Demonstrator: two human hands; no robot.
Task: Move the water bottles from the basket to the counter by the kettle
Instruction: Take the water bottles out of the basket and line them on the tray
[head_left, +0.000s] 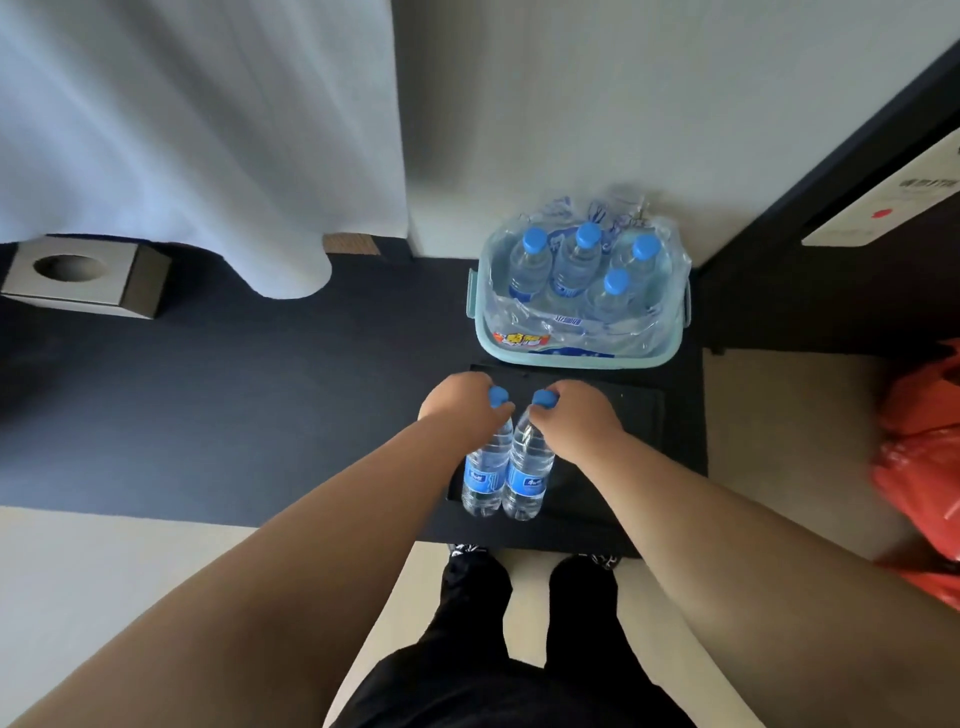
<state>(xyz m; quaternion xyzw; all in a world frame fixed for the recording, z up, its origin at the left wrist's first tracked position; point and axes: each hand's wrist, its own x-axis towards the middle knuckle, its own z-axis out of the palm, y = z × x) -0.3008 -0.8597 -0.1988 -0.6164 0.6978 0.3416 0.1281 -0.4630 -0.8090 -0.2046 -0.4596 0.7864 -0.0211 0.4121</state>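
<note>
A pale green basket (524, 358) sits on the dark counter (234, 405) against the wall, lined with torn clear plastic wrap. Several water bottles with blue caps (574, 265) stand upright in it. My left hand (460, 402) grips the neck of one water bottle (483, 475) and my right hand (579, 415) grips the neck of a second water bottle (527, 470). The two held bottles hang side by side, touching, just in front of the basket over a black tray (631, 415). No kettle is in view.
A grey tissue box (83, 278) stands at the counter's far left, beside a white curtain (197, 140). A dark cabinet (810, 244) rises to the right. An orange-red plastic bag (919, 467) lies on the floor at right. My legs stand at the counter's front edge.
</note>
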